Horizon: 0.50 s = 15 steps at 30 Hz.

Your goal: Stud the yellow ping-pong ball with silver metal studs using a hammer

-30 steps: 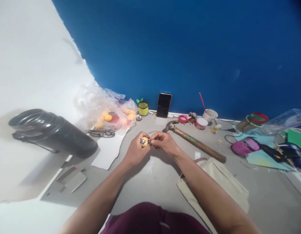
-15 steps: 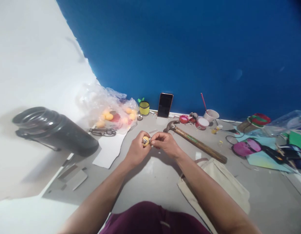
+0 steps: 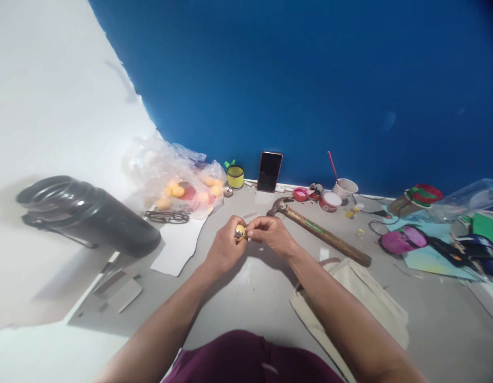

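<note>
Held up over the grey table is a small yellow ball (image 3: 240, 231) with silvery and dark spots on its front. My left hand (image 3: 226, 246) is closed around it, thumb and forefinger curled over its sides. From the right, my right hand (image 3: 273, 234) meets it with thumb and forefinger pinched together at its edge. Whatever lies between those right fingertips is too small to make out. Just beyond my right hand lies a claw hammer (image 3: 322, 231) with a wooden handle. A cream cloth bag (image 3: 361, 298) lies partly under my right forearm.
A black flask (image 3: 90, 213) stands at the left, near glasses (image 3: 167, 216) on white paper (image 3: 178, 244). Behind are a plastic bag (image 3: 182, 181) of yellow balls, a yellow pot (image 3: 235, 176), a phone (image 3: 269, 171) and a white cup (image 3: 345, 189). Pink scissors-like clutter (image 3: 403, 240) lies right.
The yellow ball has turned slightly in my left fingers, so its spots face a little differently. Both hands stay in nearly the same place.
</note>
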### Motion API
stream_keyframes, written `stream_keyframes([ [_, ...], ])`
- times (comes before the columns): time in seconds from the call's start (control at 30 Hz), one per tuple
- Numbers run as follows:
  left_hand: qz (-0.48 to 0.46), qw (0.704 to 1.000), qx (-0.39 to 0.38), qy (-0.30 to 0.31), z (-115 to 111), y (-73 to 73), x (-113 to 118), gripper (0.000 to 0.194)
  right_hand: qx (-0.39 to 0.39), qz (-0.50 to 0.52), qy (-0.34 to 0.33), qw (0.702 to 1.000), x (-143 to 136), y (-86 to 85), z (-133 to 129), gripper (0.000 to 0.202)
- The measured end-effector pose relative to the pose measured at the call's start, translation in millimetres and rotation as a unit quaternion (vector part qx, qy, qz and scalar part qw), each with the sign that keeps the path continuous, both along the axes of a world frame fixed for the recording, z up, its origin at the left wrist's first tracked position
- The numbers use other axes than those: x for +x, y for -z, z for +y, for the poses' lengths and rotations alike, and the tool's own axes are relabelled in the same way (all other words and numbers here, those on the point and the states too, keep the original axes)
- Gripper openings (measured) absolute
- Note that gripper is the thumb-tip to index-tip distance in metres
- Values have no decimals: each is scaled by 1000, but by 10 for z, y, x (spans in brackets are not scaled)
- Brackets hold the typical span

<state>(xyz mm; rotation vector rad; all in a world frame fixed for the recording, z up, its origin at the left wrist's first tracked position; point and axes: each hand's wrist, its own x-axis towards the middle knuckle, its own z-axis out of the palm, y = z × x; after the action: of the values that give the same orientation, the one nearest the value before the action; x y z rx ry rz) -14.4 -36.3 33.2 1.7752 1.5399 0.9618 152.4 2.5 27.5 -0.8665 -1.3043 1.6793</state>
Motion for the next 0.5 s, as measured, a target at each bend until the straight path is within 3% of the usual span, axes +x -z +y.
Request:
stream_keyframes([
  [0.5,10,1000,4,3,-17,-41,21,13,-29,-18,-14,999,19,9,24,26],
])
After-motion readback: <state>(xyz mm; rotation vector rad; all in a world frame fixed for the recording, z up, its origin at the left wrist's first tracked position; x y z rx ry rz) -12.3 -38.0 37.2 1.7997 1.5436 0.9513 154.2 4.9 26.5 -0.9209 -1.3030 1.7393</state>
